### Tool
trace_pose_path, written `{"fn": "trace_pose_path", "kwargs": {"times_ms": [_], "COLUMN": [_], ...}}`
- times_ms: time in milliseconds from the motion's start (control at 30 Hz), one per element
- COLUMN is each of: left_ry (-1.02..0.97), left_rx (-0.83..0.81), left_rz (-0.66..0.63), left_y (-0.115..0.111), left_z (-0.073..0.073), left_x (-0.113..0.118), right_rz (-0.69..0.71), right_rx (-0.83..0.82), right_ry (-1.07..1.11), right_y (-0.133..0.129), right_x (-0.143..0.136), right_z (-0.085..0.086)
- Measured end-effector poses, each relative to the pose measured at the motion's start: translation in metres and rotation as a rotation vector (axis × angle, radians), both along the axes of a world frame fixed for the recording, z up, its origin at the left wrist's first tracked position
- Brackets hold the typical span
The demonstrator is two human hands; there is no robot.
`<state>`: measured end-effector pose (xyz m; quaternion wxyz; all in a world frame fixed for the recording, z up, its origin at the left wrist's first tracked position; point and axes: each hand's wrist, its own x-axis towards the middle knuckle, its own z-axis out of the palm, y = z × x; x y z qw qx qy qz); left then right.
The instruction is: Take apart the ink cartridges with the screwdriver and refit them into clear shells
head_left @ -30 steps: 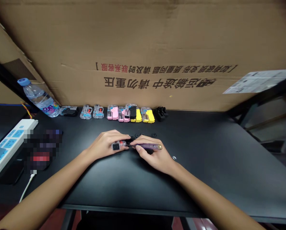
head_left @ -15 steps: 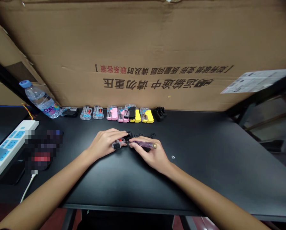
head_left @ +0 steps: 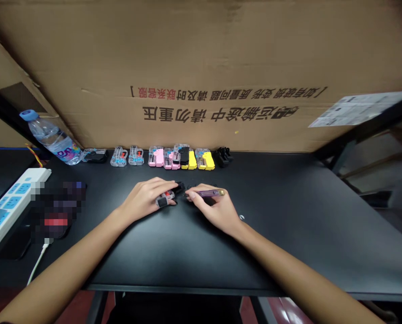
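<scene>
Your left hand (head_left: 146, 197) is mostly closed round that clear gadget (head_left: 162, 201), probably steadying it, while your right hand (head_left: 219, 211) pinches the purple screwdriver (head_left: 209, 193) just right of that grip, likely for better control.

Upside-down print (head_left: 216, 114) on cardboard (head_left: 187, 45)
Beyond the right hand (head_left: 216, 210): “运输途中 请勿重压”; above it, “如有破损 变形 质量问题 请及时联系客服”, ending in red.

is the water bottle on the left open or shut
Shut: a blue cap sits on the neck of the water bottle. How tightly it is screwed down, I cannot tell.
</scene>
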<state>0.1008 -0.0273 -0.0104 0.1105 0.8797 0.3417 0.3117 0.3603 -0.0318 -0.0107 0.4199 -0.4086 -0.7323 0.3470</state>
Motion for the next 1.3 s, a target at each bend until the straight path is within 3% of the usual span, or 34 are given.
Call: {"fn": "trace_pose_path", "kwargs": {"times_ms": [267,500,700,900,1100,1300], "left_ry": [-0.076,-0.261,-0.311,-0.268,-0.197,-0.16], "left_rx": [-0.168,-0.369,-0.402,-0.454,-0.398,-0.374], "left_rz": [0.011,0.186,0.296,0.328,0.326,0.319], "left_y": [0.004,0.003,0.003,0.001,-0.001,0.0], "left_z": [0.0,-0.002,-0.001,0.007,0.007,0.003], "left_x": [-0.013,-0.009,-0.007,-0.008,-0.008,-0.009], "right_rz": [0.099,0.178,0.017,-0.167,-0.214,-0.14], "right_rx": [0.088,0.126,0.074,0.129,0.187,0.099], "right_ry": [-0.053,-0.121,-0.16,-0.221,-0.162,-0.216], "right_y": [-0.003,-0.005,0.009,0.023,0.025,0.027], "right_x": [0.0,-0.004,0.013,0.03,0.034,0.036], "right_z": [0.006,0.0,-0.002,0.005,0.012,0.006]}}
